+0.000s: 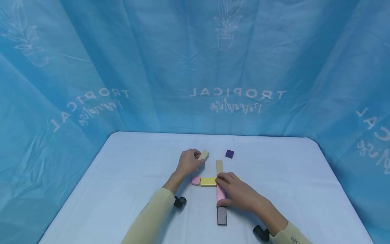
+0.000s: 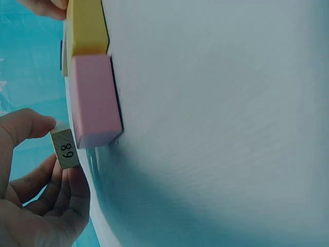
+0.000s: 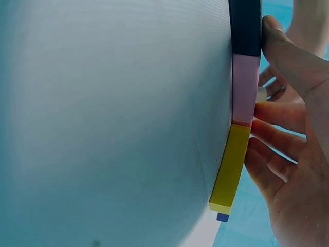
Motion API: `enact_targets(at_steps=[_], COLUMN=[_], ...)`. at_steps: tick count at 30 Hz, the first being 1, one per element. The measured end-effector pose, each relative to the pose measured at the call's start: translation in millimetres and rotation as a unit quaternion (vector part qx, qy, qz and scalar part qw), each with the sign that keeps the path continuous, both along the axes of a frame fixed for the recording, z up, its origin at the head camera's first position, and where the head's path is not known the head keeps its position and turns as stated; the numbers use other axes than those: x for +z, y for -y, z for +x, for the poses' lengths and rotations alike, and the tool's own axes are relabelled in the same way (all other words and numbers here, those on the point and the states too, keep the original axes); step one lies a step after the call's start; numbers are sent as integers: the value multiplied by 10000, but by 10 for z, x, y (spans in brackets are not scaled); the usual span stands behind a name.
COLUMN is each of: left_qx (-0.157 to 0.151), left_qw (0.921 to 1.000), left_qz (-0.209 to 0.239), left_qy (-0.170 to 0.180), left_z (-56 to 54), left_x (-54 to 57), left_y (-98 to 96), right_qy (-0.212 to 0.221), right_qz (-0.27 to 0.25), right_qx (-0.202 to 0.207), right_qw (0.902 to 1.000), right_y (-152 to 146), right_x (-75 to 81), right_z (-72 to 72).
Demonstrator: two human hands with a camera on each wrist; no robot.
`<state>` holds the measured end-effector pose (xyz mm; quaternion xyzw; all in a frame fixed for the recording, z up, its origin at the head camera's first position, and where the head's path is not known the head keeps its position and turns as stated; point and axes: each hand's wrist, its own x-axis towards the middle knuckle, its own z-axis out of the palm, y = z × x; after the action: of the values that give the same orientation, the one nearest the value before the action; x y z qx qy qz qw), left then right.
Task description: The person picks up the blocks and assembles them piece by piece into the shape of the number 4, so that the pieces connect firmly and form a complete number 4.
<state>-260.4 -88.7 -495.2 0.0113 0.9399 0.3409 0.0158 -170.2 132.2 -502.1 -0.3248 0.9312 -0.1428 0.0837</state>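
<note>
Between thumb and fingers, my left hand (image 1: 189, 162) pinches a plain wooden block (image 1: 203, 155) by its sides, raised over the table. Black digits mark the end of this wooden block (image 2: 65, 149) in the left wrist view. My right hand (image 1: 239, 191) rests over a cross-shaped layout of blocks. Its fingertips touch where the pink block (image 1: 220, 193) meets the yellow ones, and its thumb lies at the pink block's near end. A yellow block (image 1: 208, 182) with a small pink block (image 1: 196, 181) at its end forms the left arm. The right arm is mostly hidden under my hand.
A dark grey block (image 1: 222, 216) continues the layout toward me, and a wooden block (image 1: 219, 166) continues it away. Beyond it lies a small dark purple block (image 1: 230, 154). A white cloth covers the table (image 1: 137, 169); blue printed curtains (image 1: 170, 67) hang around it.
</note>
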Motion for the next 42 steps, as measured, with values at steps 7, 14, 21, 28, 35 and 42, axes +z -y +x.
enact_targets(at_steps=[7, 14, 21, 28, 35, 42], left_qx=[193, 303, 373, 360, 401, 413], left_qw=[9997, 9992, 9989, 9990, 9985, 9983], left_qz=[29, -85, -196, -257, -334, -268], left_qy=[-125, -236, -220, -47, 148, 325], left_z=[84, 180, 220, 274, 268, 271], left_x=[-52, -117, -92, -86, -77, -59], left_y=[1, 17, 6, 14, 17, 0], right_qy=[-32, -206, -221, -83, -37, 8], right_qz=[-79, -77, -80, -57, -70, -108], right_qx=[8, 138, 66, 22, 22, -5], right_qw=[10000, 9997, 9997, 9999, 10000, 9999], right_y=[-17, -15, -17, 10, 8, 0], right_x=[28, 17, 12, 23, 55, 52], right_z=[-2, -8, -19, 13, 20, 26])
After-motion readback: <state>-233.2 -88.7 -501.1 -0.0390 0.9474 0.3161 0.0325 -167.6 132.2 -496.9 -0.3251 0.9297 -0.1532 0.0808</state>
